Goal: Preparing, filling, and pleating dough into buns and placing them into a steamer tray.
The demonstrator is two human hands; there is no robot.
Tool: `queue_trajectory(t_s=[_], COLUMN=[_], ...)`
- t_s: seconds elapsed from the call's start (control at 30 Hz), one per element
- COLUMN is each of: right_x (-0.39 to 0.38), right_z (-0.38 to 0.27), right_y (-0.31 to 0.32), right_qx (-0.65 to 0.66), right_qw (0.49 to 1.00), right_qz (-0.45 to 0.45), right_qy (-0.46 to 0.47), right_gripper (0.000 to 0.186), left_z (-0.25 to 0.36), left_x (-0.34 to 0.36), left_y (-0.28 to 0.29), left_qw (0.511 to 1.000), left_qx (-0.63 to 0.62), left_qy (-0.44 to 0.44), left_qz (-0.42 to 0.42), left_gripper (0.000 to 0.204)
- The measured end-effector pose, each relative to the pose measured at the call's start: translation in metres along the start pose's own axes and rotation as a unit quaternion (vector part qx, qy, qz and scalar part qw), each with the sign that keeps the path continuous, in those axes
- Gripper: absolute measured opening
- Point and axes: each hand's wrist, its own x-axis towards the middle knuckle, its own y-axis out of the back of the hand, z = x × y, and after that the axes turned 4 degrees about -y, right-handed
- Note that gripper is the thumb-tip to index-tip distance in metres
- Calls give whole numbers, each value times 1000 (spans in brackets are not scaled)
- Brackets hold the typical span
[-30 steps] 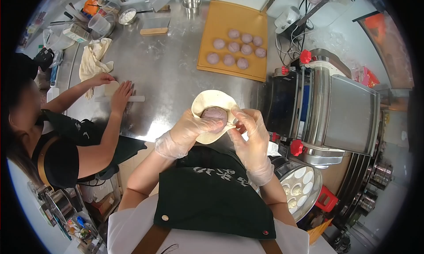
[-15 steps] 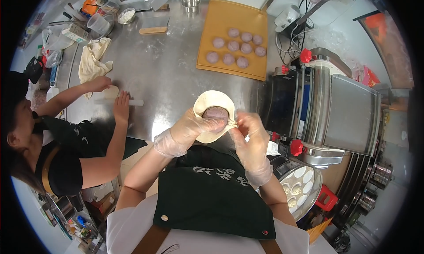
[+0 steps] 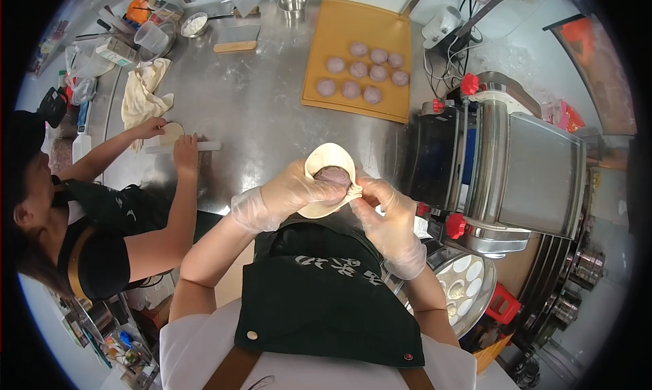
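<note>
Both hands wear clear plastic gloves. My left hand (image 3: 282, 193) cradles a pale round dough wrapper (image 3: 329, 156), its thumb lying over the purple ball of filling (image 3: 333, 175) inside. On the wrapper's right edge, where small pleats show, the fingers of my right hand (image 3: 387, 217) are pinched together on the dough. Below my right arm, a round steamer tray (image 3: 480, 302) holds white paper liners, several bearing pleated pale buns (image 3: 456, 290).
A yellow board (image 3: 316, 30) with several purple balls stands at the back. A steel machine (image 3: 540, 173) with red knobs occupies the right. A co-worker (image 3: 156, 240) rolls dough with a white pin (image 3: 209, 146) at left, near a cloth (image 3: 142, 91). A scraper (image 3: 234, 46) lies behind.
The dough wrapper has narrowed and more pleating shows at its right edge. My right wrist is slightly lower. The co-worker's hands have shifted on the rolling pin and dough.
</note>
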Motion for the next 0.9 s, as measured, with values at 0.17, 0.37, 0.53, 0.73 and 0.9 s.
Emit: queue_trajectory(t_s=[0.17, 0.37, 0.53, 0.73, 0.9], right_x=[1, 3, 4, 5, 5], right_z=[-8, -7, -6, -8, -8], right_y=[2, -7, -7, -2, -8], right_qx=[-101, -1, -28, -134, -50], right_qw=[991, 1000, 999, 981, 994], right_qz=[0, 24, 13, 10, 36], right_qy=[91, -20, 6, 137, 90], right_gripper=[28, 38, 40, 35, 35], left_z=[4, -1, -2, 13, 4], left_x=[2, 5, 6, 1, 4], left_y=[0, -2, 1, -5, 3], left_qw=[998, 999, 990, 999, 997], left_qx=[-47, 24, 131, 27, 70], left_qy=[-12, -31, -49, -34, -29], left_qz=[-25, 37, 20, 24, -7], left_gripper=[43, 34, 34, 38, 39])
